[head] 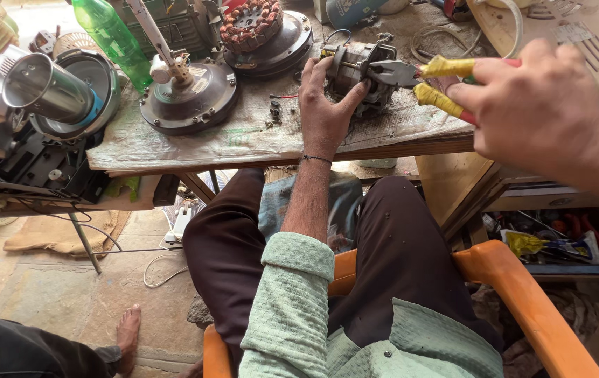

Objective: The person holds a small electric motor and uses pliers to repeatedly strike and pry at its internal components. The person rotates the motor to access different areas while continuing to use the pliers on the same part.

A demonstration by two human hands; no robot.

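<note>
A small electric motor [359,70], grey and grimy, is gripped by the left hand [324,105] on the worn wooden workbench [257,140], the fingers wrapped over its near side and the thumb pressed against its right flank. A pair of pliers [418,75] with yellow-taped handles is held closed in the right hand [534,105], and the metal nose is set against the right end of the motor. Just left of the motor, a few small dark loose parts [275,110] are scattered on the bench cover. Further left of the motor, a round fan base with an upright white stem [187,94] is seen, and behind it a copper-wound stator [252,24] rests on a round housing. A green plastic bottle [110,35] stands well left of the motor, beside a shiny metal cylinder [44,87]. Below the motor, the orange chair [516,301] is occupied by the person. A bare foot of another person [128,329] is visible on the floor, far below and left of the motor.
</note>
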